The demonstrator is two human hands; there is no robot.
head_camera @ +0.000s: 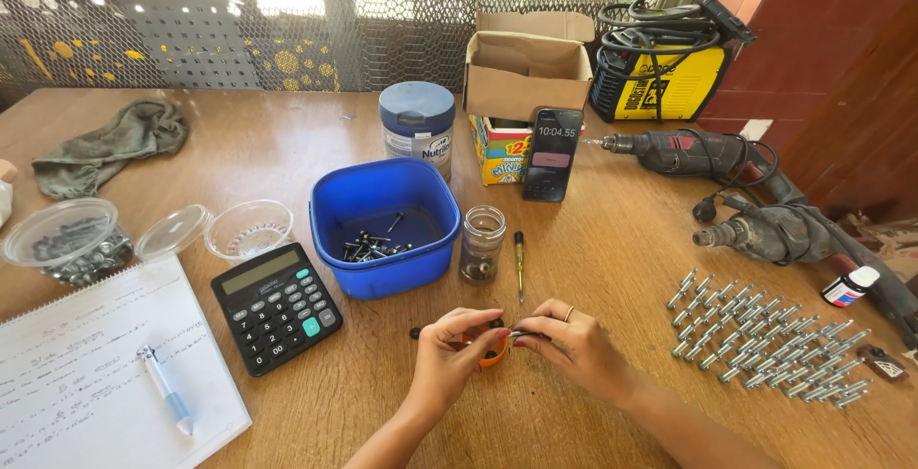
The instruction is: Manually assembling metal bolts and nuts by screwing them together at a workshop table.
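Orange and small, the little round part (491, 350) at the bottom middle looks light and hard, pinched by the left hand (449, 349) at its edge, while the right hand (572, 343) pinches a thin metal bolt (519, 334) against it.

On my tabletop (287, 144) sit a blue tub (385, 225) (dark screws inside), a black calculator (276, 306), a glass jar (482, 243), two drills (755, 201) and rows of silver bolts (765, 340).

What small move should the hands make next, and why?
Probably seat the bolt fully into the orange piece. The left hand pinches that piece, the right hand holds the bolt at its edge, and finished bolts lie in rows to the right.
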